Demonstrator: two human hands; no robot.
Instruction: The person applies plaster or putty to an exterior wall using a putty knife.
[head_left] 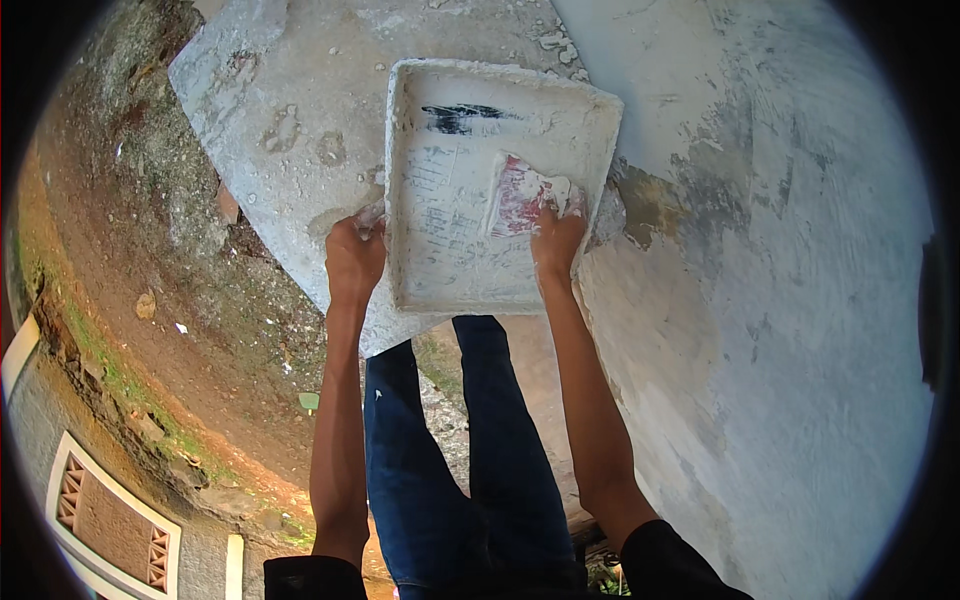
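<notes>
A rectangular plastic tray [447, 260], coated in pale plaster and marked with dark smears, rests on a mottled grey board [280, 70]. My left hand [354, 258] is closed beside the tray's left wall, its fingertips on something whitish that I cannot make out. My right hand [556, 242] is closed on a flat red scraper [518, 195] caked with white paste, which lies inside the right half of the tray.
A pale, patchy plastered wall [760, 330] fills the right side. At left are rough dirt ground [180, 300], a mossy edge and a low wall [200, 560] with a framed vent. My jeans [500, 450] show below the board.
</notes>
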